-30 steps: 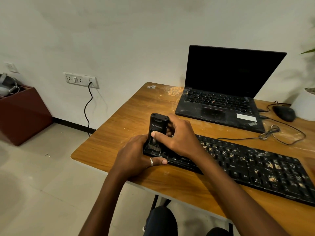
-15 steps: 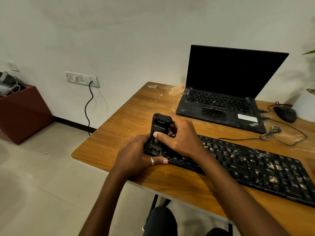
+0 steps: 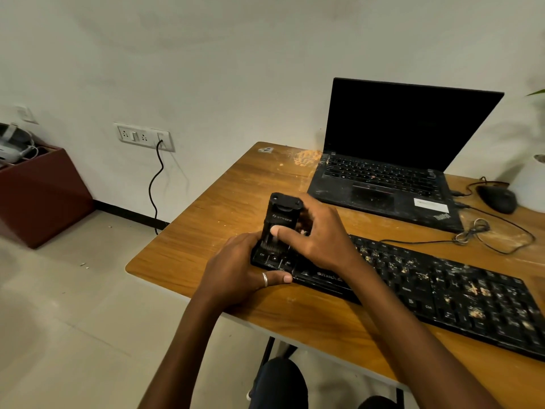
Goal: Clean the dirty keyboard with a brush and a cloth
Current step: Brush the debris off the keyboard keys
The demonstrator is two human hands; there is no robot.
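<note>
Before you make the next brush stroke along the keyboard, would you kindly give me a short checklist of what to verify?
1. Grip on brush: the right hand grips the brush upright. Ok.
2. Bristle contact: the bristles point down onto the left-end keys of the keyboard. Ok.
3. Keyboard steadied: the left hand holds its left corner. Ok.
4. Keys clean: crumbs cover the middle and right keys. Not ok.
5. Stroke path: the cable lies behind the keyboard, off the keys. Ok.
6. Cloth ready: no cloth in view. Cannot tell.
</note>
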